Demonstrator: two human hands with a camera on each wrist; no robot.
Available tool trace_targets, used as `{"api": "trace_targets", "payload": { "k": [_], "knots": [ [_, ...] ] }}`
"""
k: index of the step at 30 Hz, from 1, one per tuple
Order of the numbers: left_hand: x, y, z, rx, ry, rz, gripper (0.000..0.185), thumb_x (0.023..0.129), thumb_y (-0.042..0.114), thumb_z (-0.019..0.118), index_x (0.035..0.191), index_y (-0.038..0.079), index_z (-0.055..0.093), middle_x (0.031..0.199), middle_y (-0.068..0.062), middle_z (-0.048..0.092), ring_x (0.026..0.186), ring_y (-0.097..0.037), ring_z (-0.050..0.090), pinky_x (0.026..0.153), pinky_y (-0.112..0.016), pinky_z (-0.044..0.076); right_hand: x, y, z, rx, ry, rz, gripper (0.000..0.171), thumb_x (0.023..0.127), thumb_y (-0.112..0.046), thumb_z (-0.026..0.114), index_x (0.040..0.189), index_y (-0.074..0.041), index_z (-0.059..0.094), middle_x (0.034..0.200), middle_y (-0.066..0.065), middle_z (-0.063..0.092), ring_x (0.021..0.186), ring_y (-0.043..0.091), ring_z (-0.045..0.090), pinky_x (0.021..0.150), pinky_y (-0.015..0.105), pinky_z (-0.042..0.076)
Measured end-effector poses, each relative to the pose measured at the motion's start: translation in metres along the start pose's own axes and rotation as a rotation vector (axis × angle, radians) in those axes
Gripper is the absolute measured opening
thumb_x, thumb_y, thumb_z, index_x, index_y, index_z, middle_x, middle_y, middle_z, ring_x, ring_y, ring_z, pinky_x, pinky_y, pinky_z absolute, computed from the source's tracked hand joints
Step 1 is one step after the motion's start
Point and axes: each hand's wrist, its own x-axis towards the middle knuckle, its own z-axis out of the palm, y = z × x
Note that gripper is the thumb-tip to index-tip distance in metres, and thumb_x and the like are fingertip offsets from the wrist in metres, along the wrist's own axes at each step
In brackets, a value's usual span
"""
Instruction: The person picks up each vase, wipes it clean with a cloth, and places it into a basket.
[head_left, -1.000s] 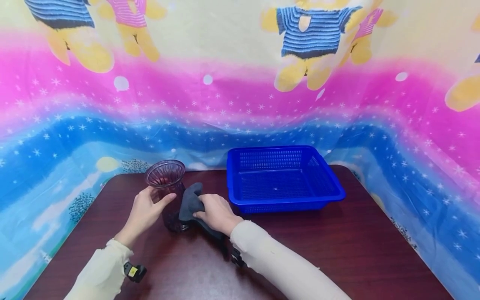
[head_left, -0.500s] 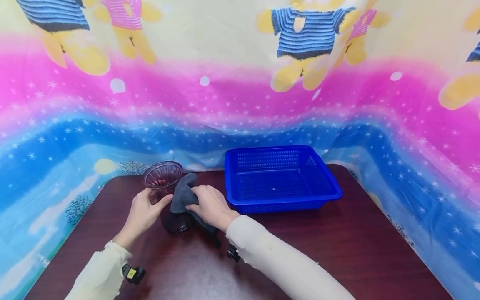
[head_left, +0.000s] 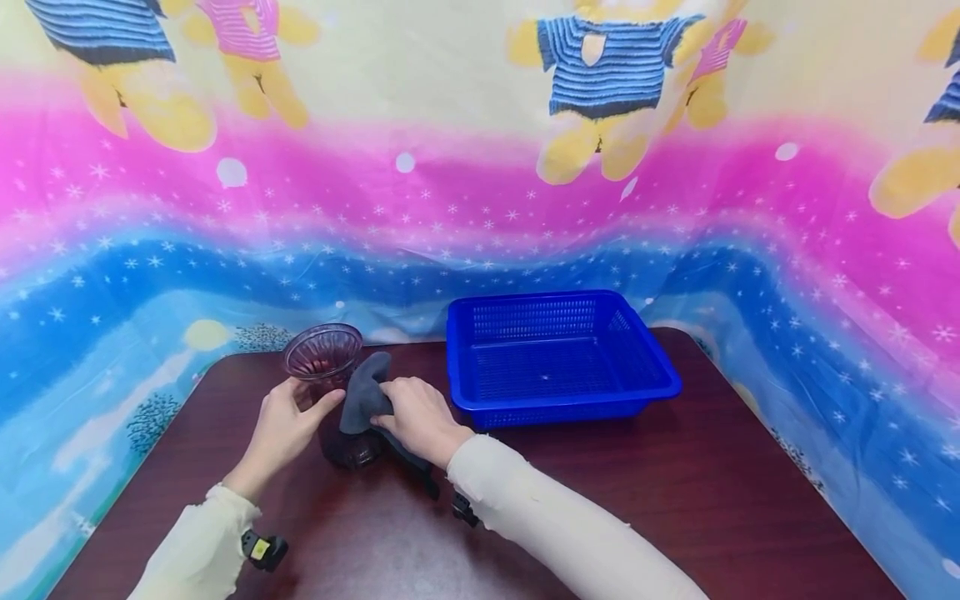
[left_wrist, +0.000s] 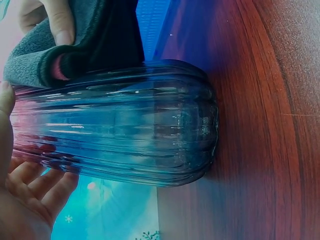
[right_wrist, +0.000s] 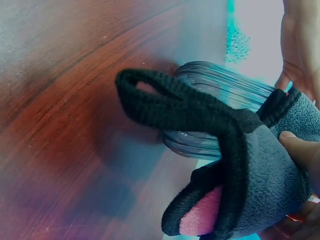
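Note:
A translucent purple glass vase with ribbed sides and a flared rim stands at the left of the table, tilted slightly. My left hand grips it just below the flare, thumb on the near side and fingers behind. In my right hand is a grey cleaning cloth, pinched and pressed to the vase's right side. The left wrist view shows the ribbed vase body with its base at the tabletop. Black edging and a pink underside show on the folded cloth in the right wrist view; its loose end hangs down.
A blue plastic basket with perforated walls sits to the right of the vase, near the table's back edge. The dark red-brown wooden table backs onto a printed curtain, which also surrounds its sides.
My right hand has moved the cloth left and up across the vase's side, then slightly down again. My left hand keeps its grip below the rim.

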Motion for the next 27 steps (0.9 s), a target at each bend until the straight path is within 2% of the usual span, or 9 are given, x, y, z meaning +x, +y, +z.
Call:
{"api": "trace_targets", "payload": {
  "k": [14,27],
  "knots": [
    [-0.001,-0.002,-0.001,-0.014,0.016,-0.006,0.048,0.094,0.033,0.073,0.125,-0.002,0.064,0.120,-0.026,0.071,0.113,-0.041,0.069,0.096,-0.056,0.054,-0.005,0.007,0.018,-0.061,-0.020,-0.010,0.024,0.088,-0.036,0.079,0.107,-0.021,0.075,0.093,-0.002,0.075,0.086,0.012,0.067,0.072,0.029,0.054],
    [0.001,-0.002,0.000,-0.034,-0.003,-0.013,0.051,0.094,0.034,0.072,0.127,-0.004,0.062,0.122,-0.028,0.070,0.114,-0.043,0.069,0.096,-0.056,0.054,-0.008,0.022,0.036,-0.051,-0.058,0.006,0.017,0.086,-0.033,0.081,0.096,-0.020,0.074,0.091,-0.004,0.075,0.079,0.010,0.065,0.066,0.028,0.052]
  ]
}}
